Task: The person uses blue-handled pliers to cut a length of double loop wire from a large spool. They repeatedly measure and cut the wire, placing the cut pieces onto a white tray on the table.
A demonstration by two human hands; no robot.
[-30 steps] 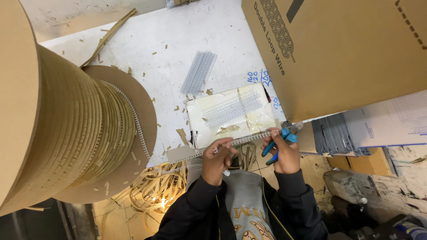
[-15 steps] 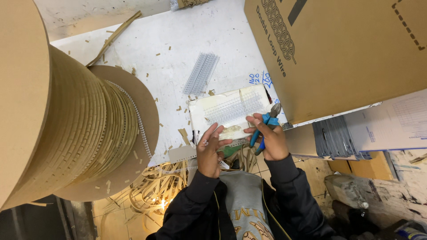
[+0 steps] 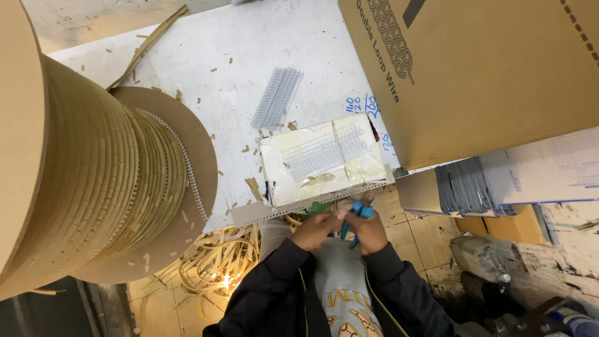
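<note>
**Two hands meet below the bench edge, one gripping blue-handled cutters**

Two bare hands, seen from above by a head-worn camera, are drawn in close to the person's chest, just below the front edge of a white workbench [image 3: 299, 43]. The right hand [image 3: 368, 231] has its fingers curled tight round a pair of blue-handled cutters [image 3: 357, 212], tip pointing up toward the bench edge. The left hand [image 3: 314, 228] sits just beside it, nearly touching; its fingers look bent as if pinching something small, but what it holds, if anything, is too small and blurred to tell.

Directly above the hands, a pale punched strip [image 3: 306, 205] runs along the bench edge, in front of a taped white block [image 3: 321, 159] with wire loop combs under the tape. A loose silver wire comb [image 3: 275, 98] lies farther back on the bench. To the left stands a large cardboard spool [image 3: 93, 175] wound with wire binding and paper backing; tan paper offcuts [image 3: 218, 262] pile on the floor beneath. A big cardboard box [image 3: 474, 68] fills the upper right.

The work appears to sit between cuts, with hands off the block. The next cut would seem to need wire laid against the block and the cutter tip lined up squarely.
</note>
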